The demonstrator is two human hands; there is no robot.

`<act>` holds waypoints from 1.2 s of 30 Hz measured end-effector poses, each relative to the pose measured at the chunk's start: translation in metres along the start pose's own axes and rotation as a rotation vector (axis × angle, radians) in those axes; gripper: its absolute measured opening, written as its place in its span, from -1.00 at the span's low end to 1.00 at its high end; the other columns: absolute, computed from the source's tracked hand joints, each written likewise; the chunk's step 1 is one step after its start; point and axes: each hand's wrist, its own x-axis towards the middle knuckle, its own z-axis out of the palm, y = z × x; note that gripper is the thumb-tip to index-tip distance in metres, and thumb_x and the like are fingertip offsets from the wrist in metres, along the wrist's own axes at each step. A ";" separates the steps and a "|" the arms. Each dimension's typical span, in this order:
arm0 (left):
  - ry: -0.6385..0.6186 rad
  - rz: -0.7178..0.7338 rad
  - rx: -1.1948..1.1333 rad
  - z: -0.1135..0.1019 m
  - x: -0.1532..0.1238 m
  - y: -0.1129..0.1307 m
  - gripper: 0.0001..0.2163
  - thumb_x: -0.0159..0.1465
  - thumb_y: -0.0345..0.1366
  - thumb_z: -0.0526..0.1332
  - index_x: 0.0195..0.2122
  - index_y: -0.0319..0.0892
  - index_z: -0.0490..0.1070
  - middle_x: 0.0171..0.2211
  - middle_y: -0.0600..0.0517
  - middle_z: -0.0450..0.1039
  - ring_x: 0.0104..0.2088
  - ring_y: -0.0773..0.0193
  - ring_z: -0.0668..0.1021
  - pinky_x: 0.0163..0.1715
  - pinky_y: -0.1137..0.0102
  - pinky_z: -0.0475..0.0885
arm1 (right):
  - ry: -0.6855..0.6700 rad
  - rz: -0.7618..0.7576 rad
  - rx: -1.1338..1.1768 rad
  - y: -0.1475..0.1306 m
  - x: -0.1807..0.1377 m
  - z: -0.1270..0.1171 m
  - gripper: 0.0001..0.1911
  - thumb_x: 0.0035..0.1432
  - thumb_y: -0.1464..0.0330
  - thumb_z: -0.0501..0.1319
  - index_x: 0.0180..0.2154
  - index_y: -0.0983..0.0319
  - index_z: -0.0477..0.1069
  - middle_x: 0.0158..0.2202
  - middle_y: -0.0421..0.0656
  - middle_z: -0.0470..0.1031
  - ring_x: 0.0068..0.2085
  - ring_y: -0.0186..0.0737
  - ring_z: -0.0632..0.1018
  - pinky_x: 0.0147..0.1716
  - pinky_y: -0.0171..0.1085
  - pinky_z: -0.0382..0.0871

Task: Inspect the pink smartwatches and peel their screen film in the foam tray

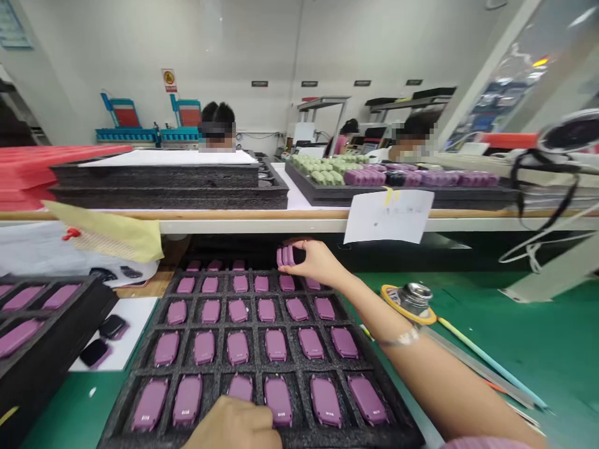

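Note:
A black foam tray (182, 369) holds rows of purple watch cases (238, 347), one to a compartment. Above the tray's far right part, my right hand (318, 260) is closed on a small stack of purple watch cases (284, 255), gripped between thumb and fingers. My left hand (234, 425) is at the near edge, its fingers curled over the near end of a purple watch case (241, 386) in the front row. Its fingertips are hidden, so I cannot tell whether they grip that case.
Left stands another foam tray (60, 330) with purple cases; two dark-faced watch pieces (112, 325) lie on white paper beside it. A shelf (262, 226) crosses above the far end, bearing trays. Right are a round metal-topped container (415, 298) and a thin brush-like tool (491, 362). People sit beyond.

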 end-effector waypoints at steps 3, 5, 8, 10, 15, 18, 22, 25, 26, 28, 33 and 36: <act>-0.021 -0.534 -0.616 -0.023 0.023 0.007 -0.60 0.43 -0.02 0.04 -0.40 -0.17 0.45 -0.58 0.11 0.37 -0.60 0.41 0.41 -0.58 0.49 0.21 | 0.103 -0.190 0.197 -0.043 -0.046 0.012 -0.44 -0.04 0.24 0.50 0.03 0.18 0.52 0.09 -0.05 0.58 0.18 0.00 0.53 0.24 -0.03 0.37; 0.194 -0.824 -1.039 -0.037 0.038 0.008 -0.55 0.37 0.17 0.03 -0.22 -0.16 0.40 -0.62 0.17 0.33 -0.67 0.38 0.39 -0.67 0.49 0.23 | 0.130 -0.282 0.311 -0.066 -0.073 0.022 -0.45 -0.02 0.22 0.48 0.03 0.17 0.51 0.07 -0.07 0.60 0.13 -0.04 0.58 0.20 -0.07 0.43; 0.540 -0.867 -1.262 -0.050 0.052 0.011 -0.50 0.26 0.19 0.21 -0.08 -0.18 0.42 -0.36 0.02 0.55 -0.32 0.22 0.61 -0.30 0.37 0.50 | 0.181 -0.407 0.478 -0.086 -0.100 0.035 -0.48 0.00 0.27 0.46 0.04 0.16 0.49 0.01 -0.09 0.65 0.03 -0.06 0.64 0.12 -0.11 0.52; 0.543 -0.871 -1.329 -0.055 0.056 0.016 -0.41 0.24 0.22 0.22 0.04 -0.20 0.43 -0.19 -0.10 0.60 -0.13 0.08 0.62 -0.12 0.25 0.51 | 0.214 -0.485 0.544 -0.089 -0.109 0.044 -0.47 -0.01 0.32 0.47 0.04 0.15 0.48 -0.02 -0.09 0.66 0.00 -0.07 0.67 0.08 -0.12 0.55; 0.472 -0.864 -1.404 -0.051 0.046 0.026 -0.30 0.20 0.24 0.26 0.14 -0.26 0.41 -0.09 -0.19 0.59 -0.05 -0.04 0.62 -0.08 0.15 0.52 | 0.166 -0.556 0.571 -0.088 -0.117 0.057 -0.45 -0.01 0.37 0.48 0.05 0.18 0.46 0.01 -0.06 0.65 0.01 -0.09 0.67 0.06 -0.17 0.57; 0.487 -0.878 -1.373 -0.045 0.038 0.026 -0.30 0.18 0.27 0.25 0.09 -0.26 0.45 -0.16 -0.14 0.58 -0.13 0.04 0.62 -0.14 0.21 0.53 | 0.122 -0.568 0.582 -0.087 -0.119 0.060 -0.43 0.01 0.34 0.49 0.07 0.19 0.44 0.04 -0.04 0.63 0.04 -0.09 0.65 0.10 -0.14 0.55; 0.493 -0.920 -1.317 -0.042 0.034 0.026 -0.36 0.17 0.26 0.27 -0.01 -0.23 0.50 -0.26 -0.04 0.55 -0.22 0.16 0.59 -0.22 0.32 0.50 | 0.104 -0.570 0.577 -0.088 -0.122 0.063 -0.42 0.02 0.33 0.50 0.07 0.17 0.42 0.05 -0.03 0.62 0.06 -0.06 0.64 0.13 -0.07 0.53; 0.499 -0.923 -1.352 -0.043 0.036 0.027 -0.39 0.17 0.26 0.27 -0.07 -0.22 0.50 -0.34 0.00 0.52 -0.30 0.21 0.57 -0.28 0.34 0.48 | 0.108 -0.564 0.566 -0.090 -0.123 0.064 -0.48 0.04 0.36 0.46 0.05 0.18 0.43 0.04 -0.04 0.63 0.05 -0.07 0.65 0.12 -0.09 0.55; 0.492 -0.921 -1.348 -0.044 0.036 0.026 -0.41 0.17 0.26 0.27 -0.11 -0.23 0.50 -0.39 0.02 0.50 -0.33 0.23 0.57 -0.31 0.35 0.48 | 0.104 -0.562 0.563 -0.090 -0.123 0.064 -0.49 0.04 0.37 0.45 0.05 0.18 0.43 0.04 -0.03 0.63 0.06 -0.08 0.64 0.12 -0.10 0.55; 0.470 -0.897 -1.314 -0.044 0.037 0.026 -0.46 0.17 0.23 0.29 -0.18 -0.23 0.49 -0.44 0.05 0.46 -0.36 0.24 0.57 -0.33 0.36 0.49 | 0.086 -0.547 0.557 -0.091 -0.123 0.065 -0.49 0.04 0.39 0.45 0.04 0.19 0.45 0.05 -0.02 0.62 0.06 -0.08 0.64 0.11 -0.10 0.55; 0.363 -0.831 -1.225 -0.046 0.034 0.026 -0.43 0.00 -0.22 0.56 0.02 -0.13 0.42 -0.08 -0.02 0.57 -0.04 0.12 0.61 -0.04 0.28 0.53 | 0.057 -0.522 0.614 -0.088 -0.125 0.065 -0.52 0.07 0.37 0.43 0.05 0.16 0.47 0.08 -0.02 0.61 0.09 -0.03 0.62 0.13 -0.05 0.54; 0.361 -0.844 -1.131 -0.046 0.034 0.027 -0.39 -0.03 -0.34 0.56 0.05 -0.09 0.42 -0.03 -0.01 0.59 -0.01 0.10 0.63 -0.03 0.26 0.55 | 0.031 -0.522 0.638 -0.086 -0.125 0.068 -0.47 0.03 0.39 0.46 0.07 0.15 0.47 0.10 -0.02 0.60 0.11 -0.02 0.61 0.16 -0.04 0.51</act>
